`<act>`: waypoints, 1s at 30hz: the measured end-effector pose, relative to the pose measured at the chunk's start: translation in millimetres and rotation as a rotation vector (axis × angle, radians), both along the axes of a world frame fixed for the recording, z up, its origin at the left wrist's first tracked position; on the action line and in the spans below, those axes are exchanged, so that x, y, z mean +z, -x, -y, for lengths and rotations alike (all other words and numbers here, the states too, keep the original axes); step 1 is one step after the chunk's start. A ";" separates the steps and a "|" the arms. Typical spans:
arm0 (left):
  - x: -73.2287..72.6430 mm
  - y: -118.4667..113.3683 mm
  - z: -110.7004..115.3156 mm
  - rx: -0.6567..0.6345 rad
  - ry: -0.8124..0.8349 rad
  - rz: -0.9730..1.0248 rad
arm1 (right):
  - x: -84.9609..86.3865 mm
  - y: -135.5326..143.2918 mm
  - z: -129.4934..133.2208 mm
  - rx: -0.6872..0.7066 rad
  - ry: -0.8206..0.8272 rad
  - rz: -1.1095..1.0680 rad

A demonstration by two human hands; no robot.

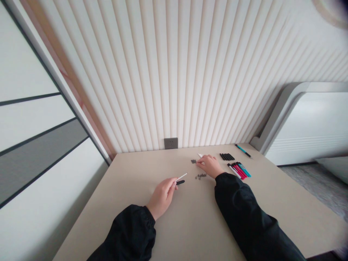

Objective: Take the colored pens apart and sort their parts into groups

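Note:
My left hand is closed round a thin white stick that points up to the right. A short black pen part sticks out beside its fingers. My right hand reaches over the table by a small group of dark grey pieces, its thumb and forefinger together; whatever they hold is too small to make out. White sticks lie just behind that hand. Several small metallic pieces are scattered in front of it.
Right of my right hand lie a row of black caps and several white, red and teal pen barrels. A teal and black pen rests near the back right edge of the beige table. A socket is on the wall behind.

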State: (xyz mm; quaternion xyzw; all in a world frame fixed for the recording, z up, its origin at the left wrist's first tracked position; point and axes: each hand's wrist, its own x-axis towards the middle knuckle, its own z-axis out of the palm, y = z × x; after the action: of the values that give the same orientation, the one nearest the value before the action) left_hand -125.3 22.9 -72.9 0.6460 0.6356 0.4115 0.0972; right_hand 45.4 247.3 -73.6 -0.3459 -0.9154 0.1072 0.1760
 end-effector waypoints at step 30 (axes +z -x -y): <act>4.5 0.1 -0.4 -0.033 0.011 -0.098 | 5.1 -8.9 90.1 0.151 0.320 -0.764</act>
State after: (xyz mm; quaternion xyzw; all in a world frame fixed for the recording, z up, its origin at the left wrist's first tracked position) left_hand -125.4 23.3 -68.4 0.6750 0.6313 0.3742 0.0763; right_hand 54.2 157.2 -68.5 -0.2363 -0.7788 0.3812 0.4385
